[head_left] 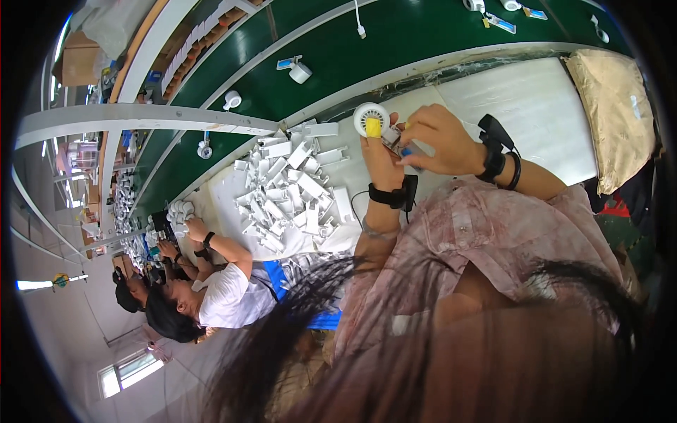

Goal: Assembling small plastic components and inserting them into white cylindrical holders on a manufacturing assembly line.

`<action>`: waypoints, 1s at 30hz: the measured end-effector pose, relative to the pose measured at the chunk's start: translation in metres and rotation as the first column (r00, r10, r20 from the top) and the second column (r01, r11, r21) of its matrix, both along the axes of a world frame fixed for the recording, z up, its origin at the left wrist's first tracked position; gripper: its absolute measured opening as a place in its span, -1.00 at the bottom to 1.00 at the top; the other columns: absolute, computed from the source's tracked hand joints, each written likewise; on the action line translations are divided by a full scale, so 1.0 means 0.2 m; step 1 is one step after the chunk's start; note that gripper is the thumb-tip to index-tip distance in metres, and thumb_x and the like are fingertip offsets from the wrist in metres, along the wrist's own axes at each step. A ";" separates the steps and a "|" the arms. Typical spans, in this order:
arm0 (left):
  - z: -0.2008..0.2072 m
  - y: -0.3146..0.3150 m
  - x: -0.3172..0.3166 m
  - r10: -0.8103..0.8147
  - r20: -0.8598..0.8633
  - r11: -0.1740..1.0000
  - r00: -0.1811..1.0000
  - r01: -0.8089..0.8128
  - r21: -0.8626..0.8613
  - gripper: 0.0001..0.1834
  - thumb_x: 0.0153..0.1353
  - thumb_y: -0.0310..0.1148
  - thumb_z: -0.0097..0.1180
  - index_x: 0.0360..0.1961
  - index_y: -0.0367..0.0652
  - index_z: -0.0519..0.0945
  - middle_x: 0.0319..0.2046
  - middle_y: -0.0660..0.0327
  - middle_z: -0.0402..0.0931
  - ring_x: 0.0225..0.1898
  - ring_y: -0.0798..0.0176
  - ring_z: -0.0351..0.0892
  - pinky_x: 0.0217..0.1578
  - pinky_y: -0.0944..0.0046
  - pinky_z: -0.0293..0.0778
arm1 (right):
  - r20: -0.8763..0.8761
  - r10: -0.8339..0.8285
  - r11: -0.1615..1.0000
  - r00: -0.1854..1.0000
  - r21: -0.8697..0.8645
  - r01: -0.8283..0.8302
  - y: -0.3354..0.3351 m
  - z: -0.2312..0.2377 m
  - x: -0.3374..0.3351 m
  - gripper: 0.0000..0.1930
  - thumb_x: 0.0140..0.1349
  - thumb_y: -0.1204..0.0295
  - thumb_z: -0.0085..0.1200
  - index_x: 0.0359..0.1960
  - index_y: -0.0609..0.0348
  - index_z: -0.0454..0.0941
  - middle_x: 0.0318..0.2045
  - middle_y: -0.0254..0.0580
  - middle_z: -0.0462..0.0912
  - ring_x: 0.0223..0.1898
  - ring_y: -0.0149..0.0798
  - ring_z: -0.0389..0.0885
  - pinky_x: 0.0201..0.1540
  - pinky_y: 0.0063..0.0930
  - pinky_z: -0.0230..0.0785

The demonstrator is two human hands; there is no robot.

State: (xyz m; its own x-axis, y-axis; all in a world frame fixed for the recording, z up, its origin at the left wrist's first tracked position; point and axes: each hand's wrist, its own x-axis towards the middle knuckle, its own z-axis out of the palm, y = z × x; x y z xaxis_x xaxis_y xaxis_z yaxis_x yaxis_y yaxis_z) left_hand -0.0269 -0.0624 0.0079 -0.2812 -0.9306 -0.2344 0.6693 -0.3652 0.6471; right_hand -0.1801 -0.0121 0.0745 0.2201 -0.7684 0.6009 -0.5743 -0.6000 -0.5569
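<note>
My left hand (382, 163) is closed around a small white handheld fan (367, 113) with a round slotted head, above the white work surface. A yellow patch covers my left thumb tip or lies against the fan; I cannot tell which. My right hand (446, 143) bends over the fan's lower part, its fingers pinched close to some small parts there. Something blue shows at one right fingertip. What the right fingers grip is hidden. To the left of my hands lies a heap of white plastic housings (300, 185).
A green conveyor belt (331, 42) runs along the far side, carrying fan units (300, 72) and a white cable (360, 25). A metal post (148, 121) crosses at left. Brown wrapping paper (612, 116) lies at right. Co-workers (236, 299) sit on the left.
</note>
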 end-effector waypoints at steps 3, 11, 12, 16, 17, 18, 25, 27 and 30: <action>0.04 0.02 -0.02 0.057 0.030 0.998 0.998 -0.058 0.028 -0.64 0.37 -0.17 -0.05 0.08 -0.11 0.31 -0.16 0.06 0.54 -0.27 0.15 0.60 -0.26 0.12 0.60 | -0.141 0.006 0.997 0.990 0.072 0.004 0.05 -0.10 0.02 -0.76 -0.03 0.37 0.30 -0.30 -0.01 0.55 -0.29 -0.29 0.52 -0.30 -0.18 0.48 -0.20 -0.34 0.24; 0.05 0.06 -0.01 0.115 0.076 0.993 0.990 -0.113 -0.025 -0.58 0.36 -0.06 -0.06 0.07 -0.12 0.36 -0.14 0.10 0.52 -0.18 0.14 0.54 -0.12 -0.01 0.53 | 0.015 -0.044 0.968 0.999 0.246 0.039 0.06 -0.20 0.02 -0.84 0.11 0.44 0.21 -0.25 0.03 0.58 -0.41 -0.29 0.57 -0.38 -0.23 0.51 -0.23 -0.38 0.28; 0.03 0.05 0.00 0.127 0.035 0.992 0.991 -0.126 -0.007 -0.61 0.37 -0.10 -0.07 0.07 -0.12 0.34 -0.17 0.10 0.52 -0.21 0.14 0.55 -0.16 -0.01 0.56 | 0.084 -0.071 0.963 0.994 0.267 0.046 0.06 -0.21 0.02 -0.85 0.13 0.46 0.20 -0.25 0.04 0.58 -0.41 -0.28 0.59 -0.38 -0.22 0.52 -0.24 -0.37 0.29; 0.05 0.06 0.01 0.148 -0.006 0.988 0.989 -0.148 0.038 -0.65 0.38 -0.13 -0.08 0.06 -0.10 0.33 -0.19 0.11 0.52 -0.22 0.15 0.57 -0.16 -0.04 0.58 | 0.257 -0.194 0.891 0.947 0.449 0.061 0.09 -0.19 0.03 -0.84 0.07 0.48 0.23 -0.29 0.03 0.61 -0.39 -0.30 0.60 -0.39 -0.22 0.52 -0.28 -0.34 0.32; 0.05 0.06 0.01 0.152 -0.009 0.987 0.988 -0.152 0.045 -0.65 0.38 -0.13 -0.08 0.06 -0.10 0.33 -0.19 0.11 0.52 -0.22 0.15 0.57 -0.16 -0.04 0.58 | 0.107 -0.144 0.958 0.984 0.266 0.111 0.08 -0.21 0.01 -0.83 0.03 0.48 0.25 -0.30 0.03 0.62 -0.38 -0.31 0.60 -0.39 -0.23 0.52 -0.29 -0.35 0.32; 0.04 0.06 0.01 0.150 -0.033 0.988 0.988 -0.149 0.041 -0.65 0.38 -0.13 -0.07 0.05 -0.10 0.34 -0.19 0.11 0.52 -0.21 0.15 0.57 -0.15 -0.04 0.58 | -0.052 -0.120 0.990 0.991 0.067 0.123 0.08 -0.22 0.00 -0.82 0.00 0.48 0.27 -0.31 0.02 0.63 -0.38 -0.33 0.60 -0.39 -0.24 0.52 -0.30 -0.36 0.33; 0.03 0.06 0.00 0.153 -0.059 0.987 0.986 -0.151 0.052 -0.66 0.37 -0.13 -0.05 0.04 -0.09 0.34 -0.20 0.13 0.52 -0.22 0.17 0.57 -0.16 -0.03 0.59 | -0.252 -0.164 0.986 0.954 -0.017 0.165 0.09 -0.23 0.02 -0.78 -0.04 0.47 0.17 -0.30 -0.08 0.62 -0.35 -0.42 0.54 -0.41 -0.32 0.50 -0.28 -0.39 0.27; 0.04 0.06 0.00 0.155 -0.063 0.987 0.986 -0.152 0.058 -0.66 0.37 -0.14 -0.05 0.03 -0.09 0.34 -0.21 0.13 0.52 -0.23 0.17 0.57 -0.16 -0.02 0.60 | -0.322 -0.138 0.990 0.937 -0.052 0.127 0.09 -0.24 0.02 -0.73 -0.03 0.47 0.10 -0.22 -0.01 0.59 -0.28 -0.37 0.51 -0.33 -0.31 0.51 -0.21 -0.36 0.27; 0.02 0.06 -0.01 0.168 -0.052 0.985 0.984 -0.166 0.044 -0.66 0.36 -0.14 -0.05 0.03 -0.09 0.34 -0.21 0.14 0.53 -0.24 0.18 0.57 -0.17 -0.01 0.60 | -0.423 -0.121 0.993 0.898 -0.059 0.106 0.10 -0.25 0.04 -0.62 -0.03 0.45 0.10 -0.08 0.08 0.58 -0.16 -0.29 0.52 -0.22 -0.25 0.51 -0.06 -0.31 0.29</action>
